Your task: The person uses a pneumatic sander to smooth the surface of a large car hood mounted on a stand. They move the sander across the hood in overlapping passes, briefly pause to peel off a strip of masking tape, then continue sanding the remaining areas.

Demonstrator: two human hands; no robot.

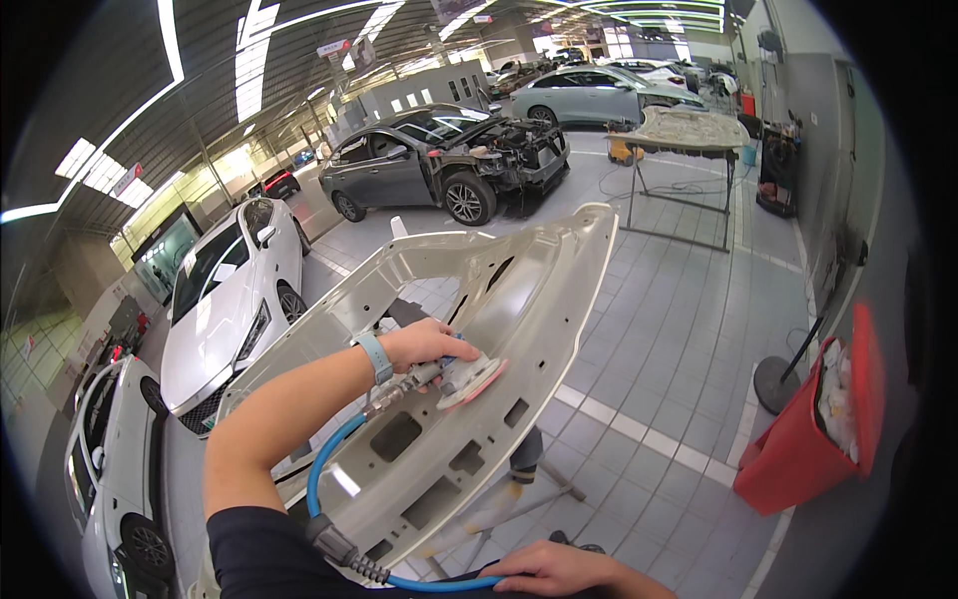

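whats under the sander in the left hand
Below the sander is the beige panel, visible around the pink-edged pad. The patch directly beneath the pad is covered, so its condition can't be seen.

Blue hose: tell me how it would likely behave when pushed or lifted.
The blue hose is probably flexible but springy, since it bends in a smooth arc without a visible kink. Its bulky dark fitting likely makes that stretch stiffer and heavier than the plain tubing. A firm push might tug the sander, because a metal coupling joins them.
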